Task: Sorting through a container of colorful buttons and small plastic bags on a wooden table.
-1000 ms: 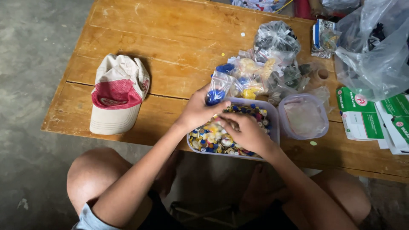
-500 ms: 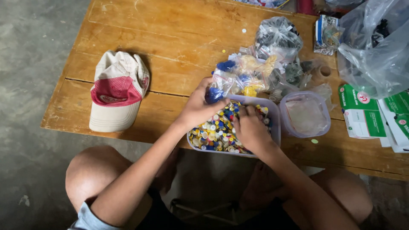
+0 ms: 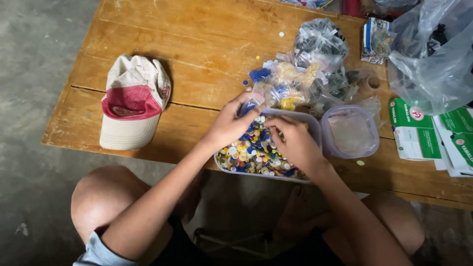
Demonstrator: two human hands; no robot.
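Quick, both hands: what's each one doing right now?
Left hand: fingers curled over the tub of mixed buttons, pinching a small bag; grip unclear.
Right hand: palm down in the buttons, grasp cannot be told.

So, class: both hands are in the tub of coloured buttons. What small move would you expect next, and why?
Probably the left hand pinches a blue button and lifts it toward the small bags just behind the tub. Its fingers are bent at the tub's far edge next to a blue piece, while the right hand lies spread over the buttons. The clear lid sits beside it.
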